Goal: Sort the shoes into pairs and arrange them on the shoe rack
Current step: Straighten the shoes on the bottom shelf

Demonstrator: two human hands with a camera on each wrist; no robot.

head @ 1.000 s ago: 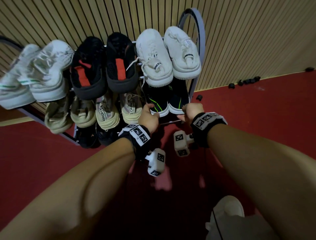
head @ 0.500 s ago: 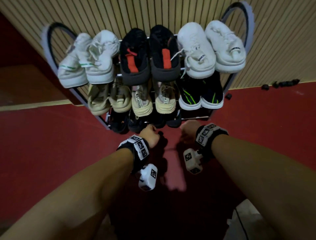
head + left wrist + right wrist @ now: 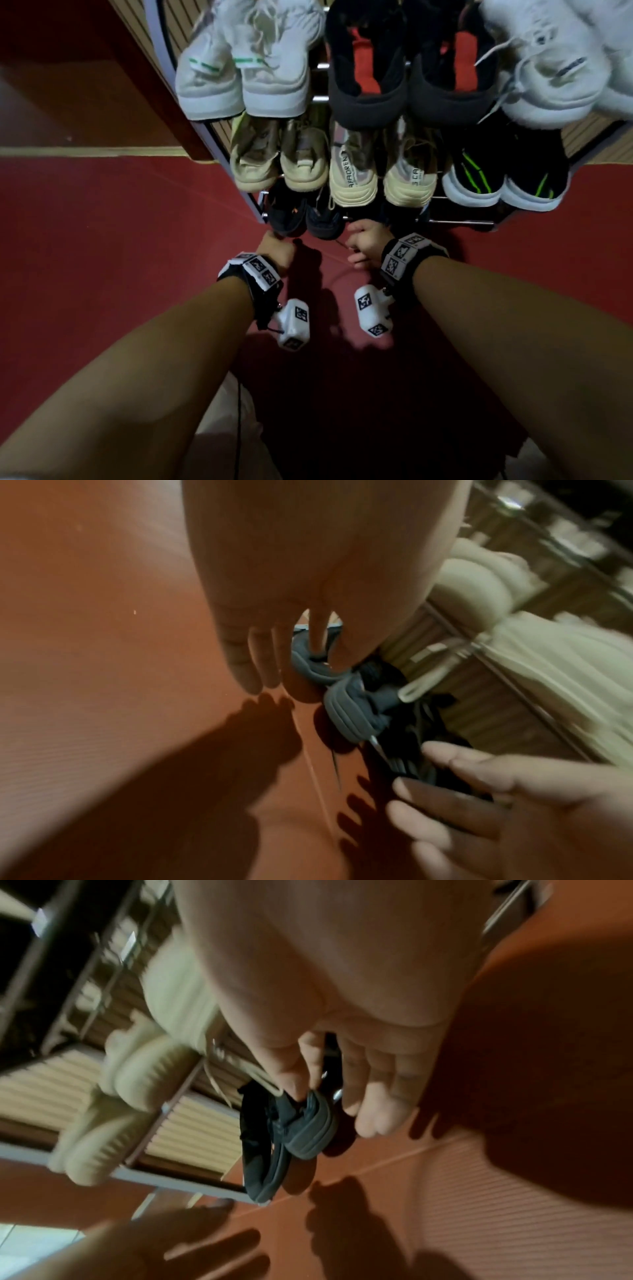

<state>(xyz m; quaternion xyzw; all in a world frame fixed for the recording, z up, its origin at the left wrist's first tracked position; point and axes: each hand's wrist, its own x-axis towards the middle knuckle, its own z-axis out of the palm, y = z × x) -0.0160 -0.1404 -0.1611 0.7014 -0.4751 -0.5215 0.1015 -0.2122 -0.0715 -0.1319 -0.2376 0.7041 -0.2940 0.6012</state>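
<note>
Six pairs fill the upper two tiers of the shoe rack in the head view; only the bottom row looks unfinished, where the left hand and right hand meet the leftmost dark shoe and second dark shoe. Left wrist: thumb and forefinger pinch that leftmost heel collar. Right wrist: nearly straight fingers touch the second heel; whether they grip, I cannot tell.

Pairs are sitting heels-out on the three-tier shoe rack. On top are green-striped white sneakers, black red-lined shoes and white sneakers. In the middle are beige sneakers, cream lettered sneakers and black green-striped sneakers. Dark shoes are lying at the bottom.
</note>
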